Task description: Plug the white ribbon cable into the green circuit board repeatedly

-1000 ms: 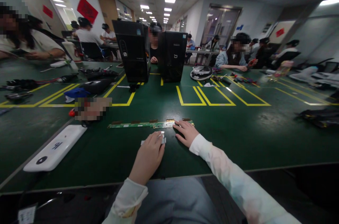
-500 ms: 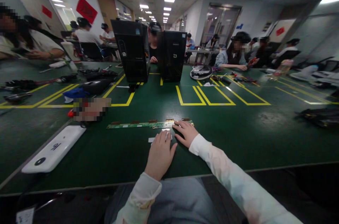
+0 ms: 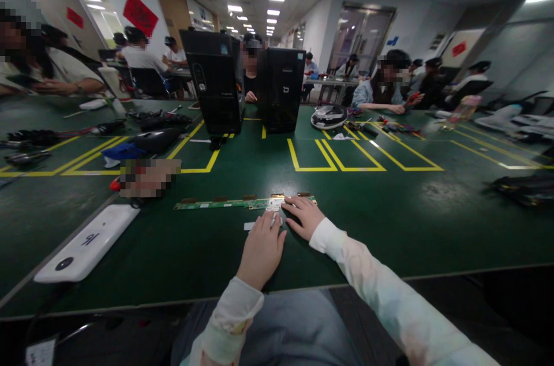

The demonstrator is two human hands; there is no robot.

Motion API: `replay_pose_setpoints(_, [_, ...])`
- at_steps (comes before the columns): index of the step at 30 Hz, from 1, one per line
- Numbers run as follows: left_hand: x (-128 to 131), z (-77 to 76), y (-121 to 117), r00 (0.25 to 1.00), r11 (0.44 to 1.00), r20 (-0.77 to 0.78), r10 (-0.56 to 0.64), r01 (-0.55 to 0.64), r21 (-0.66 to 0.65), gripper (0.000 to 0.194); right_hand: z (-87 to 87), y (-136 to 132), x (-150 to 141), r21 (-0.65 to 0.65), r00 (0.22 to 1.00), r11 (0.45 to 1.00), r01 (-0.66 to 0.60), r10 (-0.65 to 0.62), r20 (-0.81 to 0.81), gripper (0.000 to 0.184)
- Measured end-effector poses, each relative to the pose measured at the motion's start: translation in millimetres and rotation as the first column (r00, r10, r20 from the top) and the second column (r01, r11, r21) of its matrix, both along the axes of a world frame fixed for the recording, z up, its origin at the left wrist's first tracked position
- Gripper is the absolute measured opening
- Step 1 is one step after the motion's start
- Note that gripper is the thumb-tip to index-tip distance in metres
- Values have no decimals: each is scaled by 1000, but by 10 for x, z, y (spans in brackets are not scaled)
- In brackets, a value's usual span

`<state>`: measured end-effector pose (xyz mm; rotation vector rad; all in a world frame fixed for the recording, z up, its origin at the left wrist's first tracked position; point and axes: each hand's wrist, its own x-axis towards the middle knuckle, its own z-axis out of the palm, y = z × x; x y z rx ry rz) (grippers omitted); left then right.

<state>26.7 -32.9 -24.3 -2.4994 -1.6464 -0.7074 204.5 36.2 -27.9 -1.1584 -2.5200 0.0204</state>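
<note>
The green circuit strip (image 3: 223, 204) lies against the right grip (image 3: 306, 219).

Your sleeves (image 3: 372, 276) are white with pale pastel patches, your circuit board (image 3: 225, 204) is green, and the table (image 3: 367, 198) before you dark green with yellow lines (image 3: 315, 170)

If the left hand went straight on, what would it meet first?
Past the small white piece it partly covers, the left hand would probably meet the long green circuit board; depth is unclear.
</note>
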Motion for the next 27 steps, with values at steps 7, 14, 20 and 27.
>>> replay_pose_setpoints(7, [-96, 36, 59, 996, 996, -28, -84, 83, -17, 38, -91, 28, -1, 28, 999, 1000, 11, -10, -30, 44])
replay_pose_setpoints(14, [-114, 58, 43, 993, 996, -83, -82, 81, -24, 39, -22, -6, -19, 18, 999, 999, 27, -27, 27, 45])
replay_pose_setpoints(20, [-102, 75, -15, 991, 999, -124, -50, 51, 0, 38, 54, -35, -28, -2, 998, 999, 32, -32, 46, 45])
replay_pose_setpoints(27, [-86, 45, -15, 993, 1000, -115, -30, 30, -1, 40, 34, -34, -20, 0, 999, 1000, 30, -30, 22, 46])
